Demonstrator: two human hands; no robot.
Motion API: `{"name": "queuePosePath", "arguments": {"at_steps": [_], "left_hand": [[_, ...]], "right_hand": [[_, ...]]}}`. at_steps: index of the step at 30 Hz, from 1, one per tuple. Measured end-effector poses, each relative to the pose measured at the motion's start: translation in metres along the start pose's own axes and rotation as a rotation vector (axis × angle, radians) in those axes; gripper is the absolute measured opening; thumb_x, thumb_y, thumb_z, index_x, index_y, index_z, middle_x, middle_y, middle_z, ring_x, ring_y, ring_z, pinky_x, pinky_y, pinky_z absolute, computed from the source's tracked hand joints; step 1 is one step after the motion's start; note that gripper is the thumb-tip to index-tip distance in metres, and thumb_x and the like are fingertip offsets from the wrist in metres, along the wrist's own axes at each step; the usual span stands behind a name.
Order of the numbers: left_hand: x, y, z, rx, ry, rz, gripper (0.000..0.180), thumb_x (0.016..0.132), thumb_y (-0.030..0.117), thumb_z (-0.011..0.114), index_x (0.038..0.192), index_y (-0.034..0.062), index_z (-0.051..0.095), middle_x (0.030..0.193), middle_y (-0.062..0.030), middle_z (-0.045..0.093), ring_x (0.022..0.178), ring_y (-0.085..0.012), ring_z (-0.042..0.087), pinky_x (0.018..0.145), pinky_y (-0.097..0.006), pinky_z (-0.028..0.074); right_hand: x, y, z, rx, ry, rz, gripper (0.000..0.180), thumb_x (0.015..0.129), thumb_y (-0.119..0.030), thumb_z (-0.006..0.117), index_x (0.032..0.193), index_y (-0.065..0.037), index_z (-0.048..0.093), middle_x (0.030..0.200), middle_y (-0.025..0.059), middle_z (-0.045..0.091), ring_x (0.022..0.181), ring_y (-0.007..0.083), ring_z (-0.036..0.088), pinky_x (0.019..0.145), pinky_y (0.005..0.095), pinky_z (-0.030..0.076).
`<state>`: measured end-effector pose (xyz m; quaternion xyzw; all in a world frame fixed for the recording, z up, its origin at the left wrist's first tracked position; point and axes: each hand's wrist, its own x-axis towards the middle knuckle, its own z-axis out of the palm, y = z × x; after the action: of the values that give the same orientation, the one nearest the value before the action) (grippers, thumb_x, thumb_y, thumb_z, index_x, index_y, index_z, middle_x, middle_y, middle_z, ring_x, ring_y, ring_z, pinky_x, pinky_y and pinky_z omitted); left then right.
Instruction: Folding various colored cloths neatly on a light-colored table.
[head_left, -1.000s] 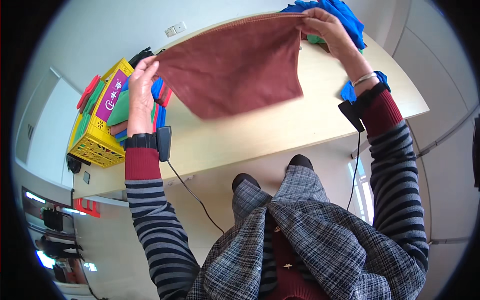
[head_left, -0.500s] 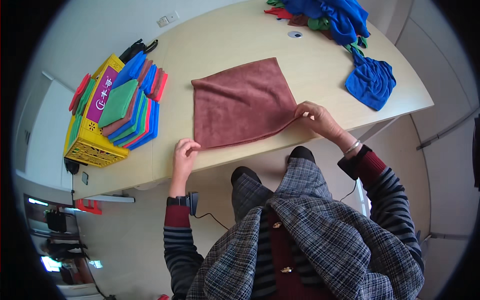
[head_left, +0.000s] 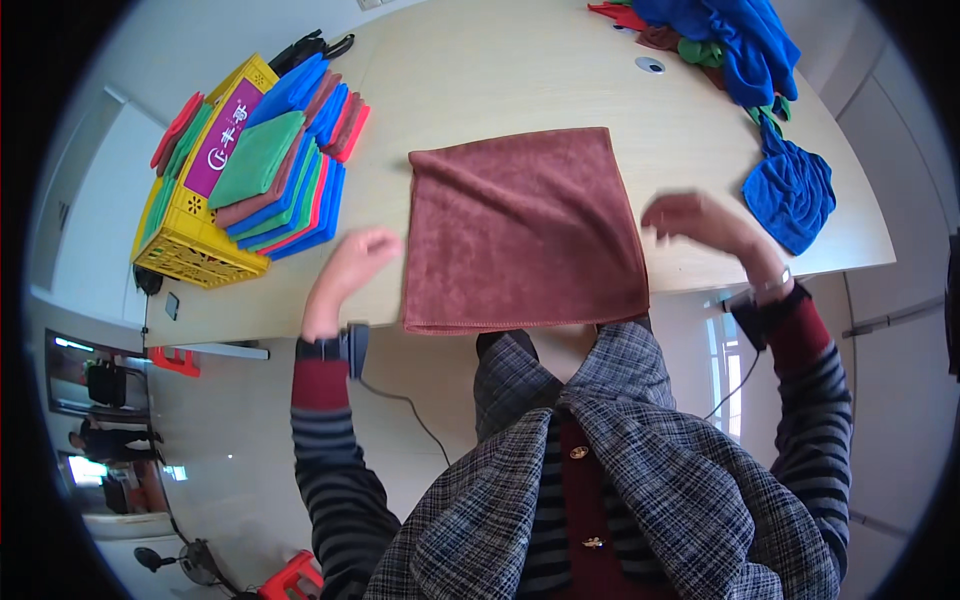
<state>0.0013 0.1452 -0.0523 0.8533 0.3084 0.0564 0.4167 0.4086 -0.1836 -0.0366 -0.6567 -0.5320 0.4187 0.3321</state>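
Observation:
A reddish-brown microfiber towel (head_left: 530, 235) lies spread as a rough square on the table, with soft wrinkles across its upper half. Its near edge reaches the table's front edge and slightly overhangs it. Just off the towel's left side, my left hand (head_left: 355, 262) is raised, fingers loosely curved and a little blurred, holding nothing. On the other side, my right hand (head_left: 705, 222) hovers near the towel's right edge, fingers bent, apart from the cloth, with nothing in them.
A yellow plastic crate (head_left: 200, 225) stands at the left with folded towels (head_left: 285, 185) in several colours stacked beside it. Unfolded blue cloths (head_left: 725, 45) pile up at the far right, one crumpled blue towel (head_left: 790, 195) nearer. A phone (head_left: 172, 306) lies by the left edge.
Both hands have let go of the towel's near corners and moved outward and up. The towel now lies nearer to me, its front edge at the table edge.

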Motion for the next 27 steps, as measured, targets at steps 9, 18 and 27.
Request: {"name": "queuePosePath", "arguments": {"at_steps": [9, 18, 27], "left_hand": [[0.185, -0.059, -0.008, -0.02, 0.394, -0.219, 0.036, 0.092, 0.033, 0.069, 0.083, -0.0017, 0.066, 0.077, -0.0019, 0.065, 0.067, -0.0106, 0.058, 0.06, -0.029, 0.045], [0.185, -0.029, 0.008, -0.518, 0.34, -0.198, 0.018, 0.088, 0.025, 0.074, 0.085, 0.0088, 0.067, 0.077, 0.0037, 0.062, 0.065, -0.0061, 0.052, 0.06, -0.026, 0.04], [0.14, -0.007, -0.027, -0.857, 0.333, 0.154, 0.011, 0.094, 0.019, 0.068, 0.102, 0.0102, 0.067, 0.105, -0.0012, 0.07, 0.101, -0.0136, 0.063, 0.091, -0.03, 0.044]], "right_hand": [[0.178, 0.059, -0.032, -0.534, 0.569, -0.189, 0.032, 0.092, -0.015, 0.062, 0.123, -0.007, 0.065, 0.115, 0.0137, 0.07, 0.097, 0.0281, 0.068, 0.089, 0.0366, 0.055], [0.187, 0.057, -0.046, -0.577, 0.514, -0.117, 0.02, 0.09, -0.017, 0.062, 0.101, -0.005, 0.072, 0.101, 0.012, 0.072, 0.096, 0.0312, 0.067, 0.089, 0.0398, 0.052], [0.134, 0.006, -0.062, -0.046, 0.502, -0.196, 0.017, 0.097, -0.019, 0.062, 0.102, -0.004, 0.068, 0.087, 0.0007, 0.063, 0.086, 0.011, 0.059, 0.082, 0.0269, 0.05]]}}
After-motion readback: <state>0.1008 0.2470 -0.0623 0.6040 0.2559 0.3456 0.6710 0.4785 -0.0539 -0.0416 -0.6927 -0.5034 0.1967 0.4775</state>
